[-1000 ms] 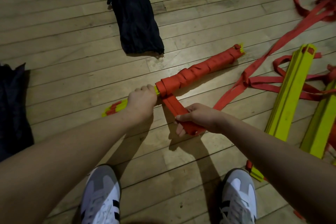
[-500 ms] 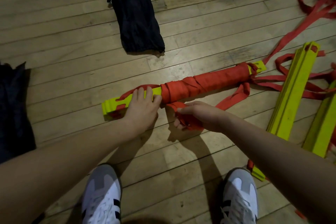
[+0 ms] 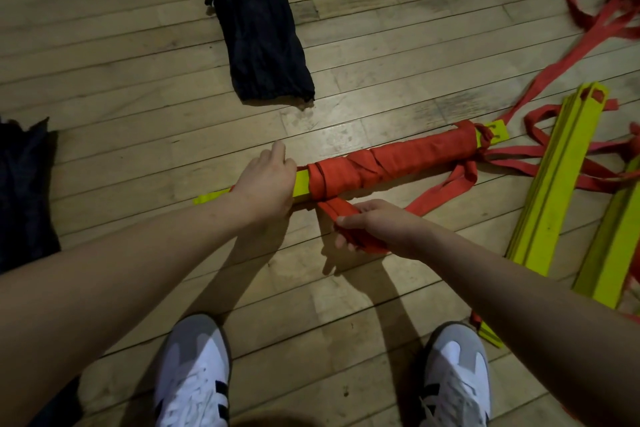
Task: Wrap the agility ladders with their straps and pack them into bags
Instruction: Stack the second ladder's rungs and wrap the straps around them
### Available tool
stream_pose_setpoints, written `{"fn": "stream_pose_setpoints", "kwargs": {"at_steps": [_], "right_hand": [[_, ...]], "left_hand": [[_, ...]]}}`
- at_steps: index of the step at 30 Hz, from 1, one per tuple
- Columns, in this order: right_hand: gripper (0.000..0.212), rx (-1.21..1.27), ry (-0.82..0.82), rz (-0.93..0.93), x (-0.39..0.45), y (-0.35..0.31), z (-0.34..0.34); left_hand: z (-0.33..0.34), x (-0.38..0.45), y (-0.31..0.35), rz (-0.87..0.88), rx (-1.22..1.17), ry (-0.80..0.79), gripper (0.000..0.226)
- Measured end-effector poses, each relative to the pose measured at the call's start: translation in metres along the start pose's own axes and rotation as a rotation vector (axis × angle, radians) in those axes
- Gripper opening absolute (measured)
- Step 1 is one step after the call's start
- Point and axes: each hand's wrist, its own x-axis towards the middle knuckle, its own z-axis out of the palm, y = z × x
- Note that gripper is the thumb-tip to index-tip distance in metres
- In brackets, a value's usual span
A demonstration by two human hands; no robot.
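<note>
A bundle of flat yellow plastic rungs, the agility ladder [image 3: 391, 168], lies across the wooden plank floor [image 3: 381, 45], most of its length bound in wide red woven strap [image 3: 330, 210] whose turns look creased and overlap unevenly. The left hand [image 3: 265, 184] sits on the bare yellow end left of the wrapping, palm down with the wrist bent over the bundle and fingers reaching past its far edge (whether they curl round it I cannot tell). The right hand [image 3: 372, 227], just near of the bundle, has its grip clamped on a folded length of strap that runs up to the wrapped edge. A dark, limp fabric bag [image 3: 258, 35] lies far of the ladder. More yellow rung stacks [image 3: 554, 184] lie right among loose red straps.
</note>
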Motion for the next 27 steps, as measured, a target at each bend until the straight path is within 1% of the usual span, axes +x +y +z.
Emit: {"fn": "stream_pose_setpoints", "kwargs": {"at_steps": [1,5,7,10,12,13,15,17,19,22,27], "right_hand": [[0.011,-0.002,-0.003,-0.002,0.000,0.000,0.001],[0.010,-0.011,-0.007,-0.012,0.000,0.001,0.005],[0.010,-0.009,0.000,-0.015,-0.001,0.001,0.005],[0.013,-0.022,-0.002,-0.036,-0.001,0.000,0.005],[0.016,-0.024,-0.007,-0.028,-0.001,0.001,0.006],[0.017,-0.032,-0.011,-0.017,-0.001,0.003,0.007],[0.019,-0.047,-0.015,0.001,0.000,0.006,0.009],[0.019,-0.046,0.006,-0.007,0.000,0.009,0.011],[0.019,-0.036,0.037,-0.032,0.000,0.008,0.011],[0.020,0.000,0.065,-0.035,0.002,0.005,0.012],[0.017,0.038,0.144,-0.016,0.008,0.001,0.012]], "left_hand": [[0.000,0.001,-0.001,0.024,0.011,-0.009,0.052],[-0.009,0.006,-0.002,0.133,0.016,-0.086,0.056],[-0.009,0.004,-0.001,0.195,0.016,-0.070,0.056],[0.000,-0.009,0.000,0.200,-0.035,-0.035,0.052],[0.011,-0.019,0.005,0.212,-0.055,-0.044,0.046],[0.017,-0.024,0.009,0.212,-0.060,-0.046,0.045],[0.028,-0.029,0.015,0.155,-0.087,-0.001,0.043],[0.035,-0.031,0.019,0.101,-0.055,0.040,0.049],[0.040,-0.030,0.020,0.108,0.004,0.081,0.051],[0.043,-0.027,0.021,0.102,0.038,0.149,0.045],[0.032,-0.012,0.020,0.011,0.040,0.108,0.044]]}}
